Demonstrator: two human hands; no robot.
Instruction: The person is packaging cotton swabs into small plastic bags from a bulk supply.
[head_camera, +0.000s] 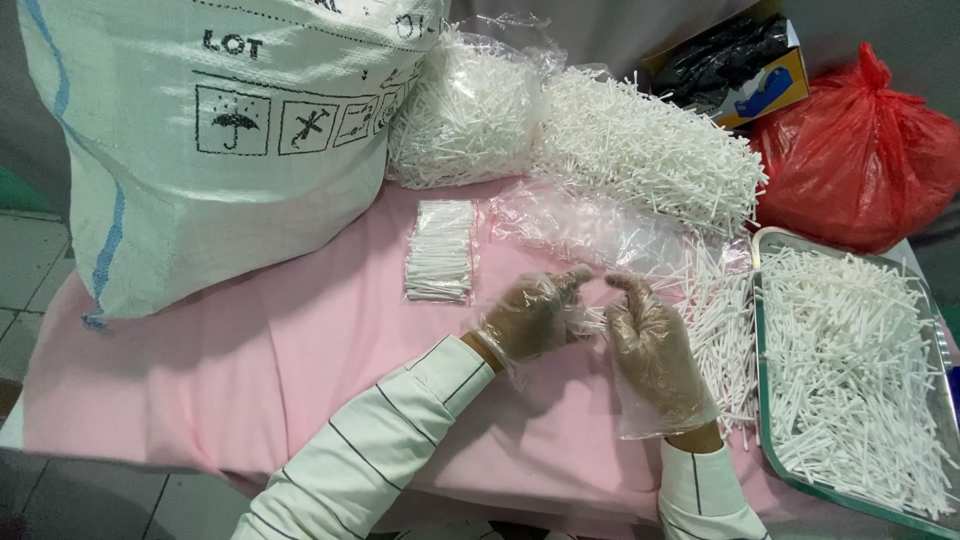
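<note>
Clear plastic bag (585, 318) pinched between gloved hands: left (528, 315), right (652, 345), fingertips curled inward above pink cloth (300, 350).

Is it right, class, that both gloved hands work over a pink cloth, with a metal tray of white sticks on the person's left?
Not quite. The head view shows the tray of sticks on the person's right. Both gloved hands, left hand and right hand, do work over the pink cloth.

pink cloth (300, 340), white sticks (850, 350), red bag (860, 160)
</note>
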